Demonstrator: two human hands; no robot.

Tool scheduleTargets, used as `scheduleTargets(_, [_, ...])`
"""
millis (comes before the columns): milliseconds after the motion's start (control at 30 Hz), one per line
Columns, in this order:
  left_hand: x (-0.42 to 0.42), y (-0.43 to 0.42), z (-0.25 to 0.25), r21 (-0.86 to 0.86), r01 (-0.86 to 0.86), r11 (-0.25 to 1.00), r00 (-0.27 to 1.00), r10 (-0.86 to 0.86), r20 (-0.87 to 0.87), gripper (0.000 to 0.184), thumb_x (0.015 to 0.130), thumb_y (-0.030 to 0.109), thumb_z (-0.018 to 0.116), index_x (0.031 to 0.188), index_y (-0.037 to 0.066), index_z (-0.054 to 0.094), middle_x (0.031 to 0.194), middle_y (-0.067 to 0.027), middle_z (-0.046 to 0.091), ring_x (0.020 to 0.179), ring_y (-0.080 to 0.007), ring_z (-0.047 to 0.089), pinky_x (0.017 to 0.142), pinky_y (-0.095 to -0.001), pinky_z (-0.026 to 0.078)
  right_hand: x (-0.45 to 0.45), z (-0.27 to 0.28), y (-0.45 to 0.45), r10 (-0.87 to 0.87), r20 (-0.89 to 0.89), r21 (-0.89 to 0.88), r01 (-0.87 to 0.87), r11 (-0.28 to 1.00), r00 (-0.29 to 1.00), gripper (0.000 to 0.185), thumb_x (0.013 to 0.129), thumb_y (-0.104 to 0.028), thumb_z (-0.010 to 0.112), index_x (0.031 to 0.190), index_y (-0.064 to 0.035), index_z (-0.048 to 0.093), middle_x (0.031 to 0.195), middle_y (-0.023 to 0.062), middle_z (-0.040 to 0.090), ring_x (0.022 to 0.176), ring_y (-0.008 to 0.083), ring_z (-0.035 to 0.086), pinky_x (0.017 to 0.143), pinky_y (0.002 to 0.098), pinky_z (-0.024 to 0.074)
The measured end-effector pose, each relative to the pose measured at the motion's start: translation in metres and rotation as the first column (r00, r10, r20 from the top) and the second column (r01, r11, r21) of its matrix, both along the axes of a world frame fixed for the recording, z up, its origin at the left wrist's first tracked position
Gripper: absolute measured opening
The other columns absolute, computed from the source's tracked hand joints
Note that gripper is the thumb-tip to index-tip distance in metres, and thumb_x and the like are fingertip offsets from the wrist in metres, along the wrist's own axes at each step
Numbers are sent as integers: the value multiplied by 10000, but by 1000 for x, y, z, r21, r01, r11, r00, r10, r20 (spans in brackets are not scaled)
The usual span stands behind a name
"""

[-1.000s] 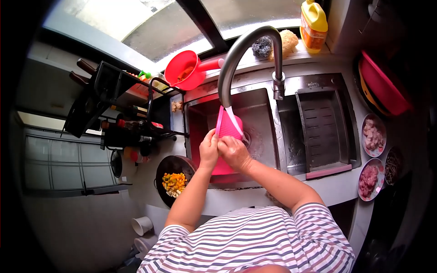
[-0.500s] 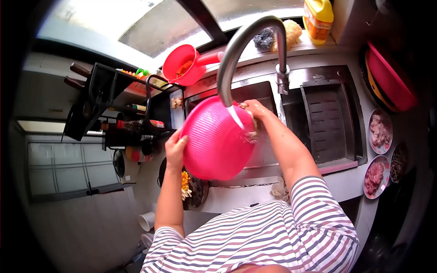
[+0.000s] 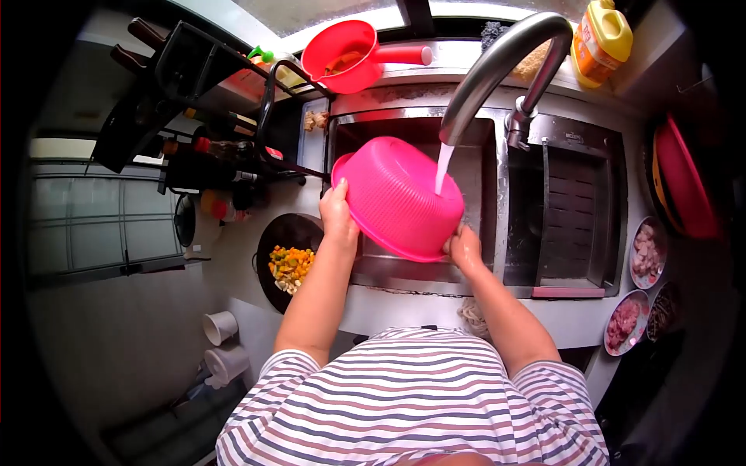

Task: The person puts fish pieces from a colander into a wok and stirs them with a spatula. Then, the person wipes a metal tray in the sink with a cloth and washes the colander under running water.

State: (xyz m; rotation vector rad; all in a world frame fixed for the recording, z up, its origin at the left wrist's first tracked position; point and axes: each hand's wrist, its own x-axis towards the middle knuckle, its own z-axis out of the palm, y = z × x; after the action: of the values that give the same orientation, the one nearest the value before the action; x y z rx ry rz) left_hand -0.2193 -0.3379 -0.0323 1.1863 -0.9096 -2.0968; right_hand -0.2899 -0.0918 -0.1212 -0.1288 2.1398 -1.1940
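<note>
A pink ribbed basket (image 3: 400, 198) is tilted over the left sink basin (image 3: 475, 163), its outer side and base facing up. Water from the curved faucet (image 3: 497, 70) lands on its base. My left hand (image 3: 339, 211) grips the rim at the left, thumb on the outer side. At the lower right of the rim, my right hand (image 3: 464, 245) is closed on the edge, its fingers partly hidden. The inside of the basket is out of sight.
A pan (image 3: 268, 233) with chopped orange and yellow food stands left of the sink. Behind are a red dipper (image 3: 342, 81) and a yellow bottle (image 3: 602, 43). Two plates of meat (image 3: 647, 252) (image 3: 626, 322) stand right. A crumpled cloth (image 3: 472, 317) lies at the front edge.
The basket has come up out of the basin and turned, its base now under the water stream. My right hand has moved from beside the faucet stream to the lower right rim.
</note>
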Motion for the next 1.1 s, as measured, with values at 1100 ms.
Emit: scheduleTargets(1100, [16, -16, 11, -264, 381, 886, 887, -270, 374, 241, 915, 152, 447, 1043, -30, 540, 946, -81, 604, 844, -155, 563, 772, -276, 444, -37, 77, -75, -31, -669, -356, -284, 891, 742, 188, 759, -88, 557, 937, -133, 598, 856, 105, 561, 757, 295, 561, 672, 392, 470])
